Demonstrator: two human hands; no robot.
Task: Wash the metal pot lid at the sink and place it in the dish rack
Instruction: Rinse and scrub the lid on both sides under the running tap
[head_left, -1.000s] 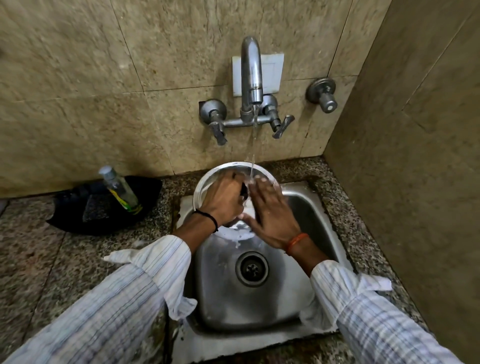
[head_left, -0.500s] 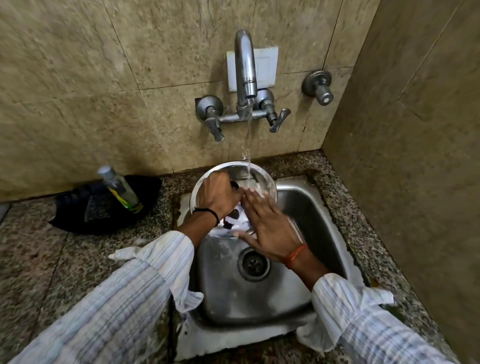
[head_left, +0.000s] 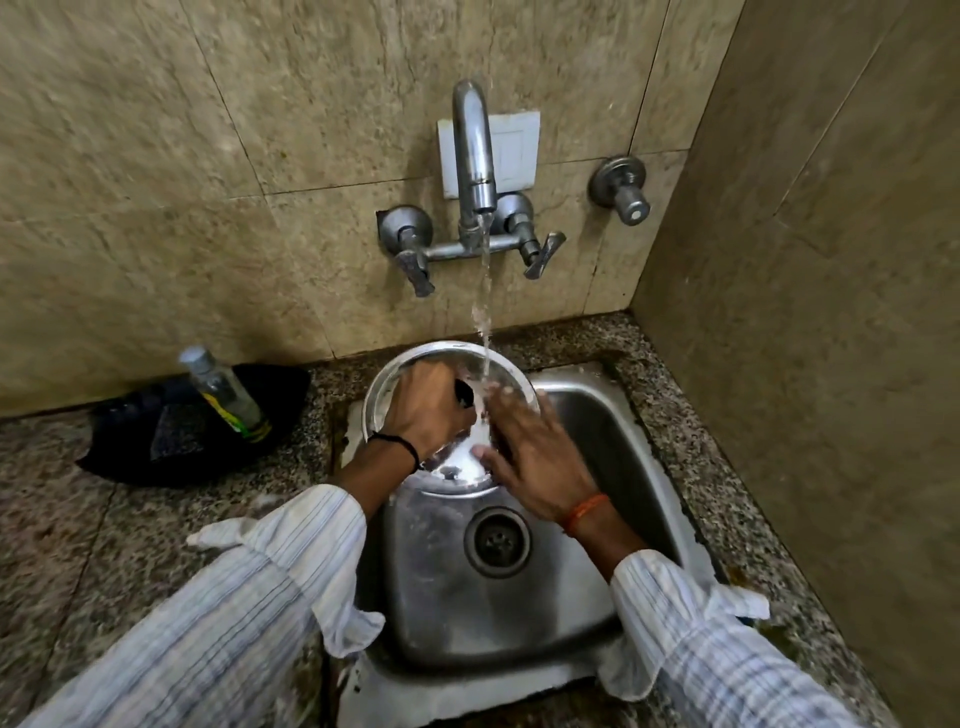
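Note:
The round metal pot lid (head_left: 457, 465) is tilted over the far left corner of the steel sink (head_left: 613, 457), under the running water from the tap (head_left: 474, 150). My left hand (head_left: 428, 410) grips the lid around its black knob at the middle. My right hand (head_left: 530, 457) lies flat with fingers spread on the lid's wet face, its fingertips in the stream. The hands hide much of the lid. No dish rack is in view.
A black cloth (head_left: 171, 447) with a clear bottle (head_left: 226, 397) on it lies on the granite counter (head_left: 93, 545) left of the sink. Tiled walls close the back and right sides. The drain (head_left: 497, 542) sits at the sink's middle.
The view has shifted slightly down and right. My right hand has slid across the lid's face under the stream; my left hand keeps its grip on the lid.

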